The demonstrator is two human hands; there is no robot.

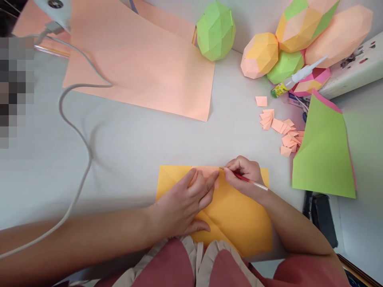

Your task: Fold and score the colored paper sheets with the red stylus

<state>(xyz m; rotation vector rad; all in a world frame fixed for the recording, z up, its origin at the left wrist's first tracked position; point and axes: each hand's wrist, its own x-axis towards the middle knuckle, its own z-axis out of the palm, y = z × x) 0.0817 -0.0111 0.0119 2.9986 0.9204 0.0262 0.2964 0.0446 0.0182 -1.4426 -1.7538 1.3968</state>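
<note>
An orange-yellow sheet of paper (pixel 242 223) lies at the table's near edge, partly under both hands. On its far edge sits a small peach paper piece (pixel 206 171), which the spread fingers of my left hand (pixel 191 199) press flat. My right hand (pixel 247 173) grips a thin red pen (pixel 243 177) with a clear end. The pen's tip touches or nearly touches the yellow sheet, just right of the peach piece. Part of the peach piece is hidden under my left fingers.
A large peach sheet (pixel 140 67) and a white cable (pixel 86 139) lie left. Paper polyhedra, including a green one (pixel 216 32), stand at the back. Small peach cutouts (pixel 287 135), a glue tube (pixel 296 77) and a green sheet (pixel 324 155) are at right.
</note>
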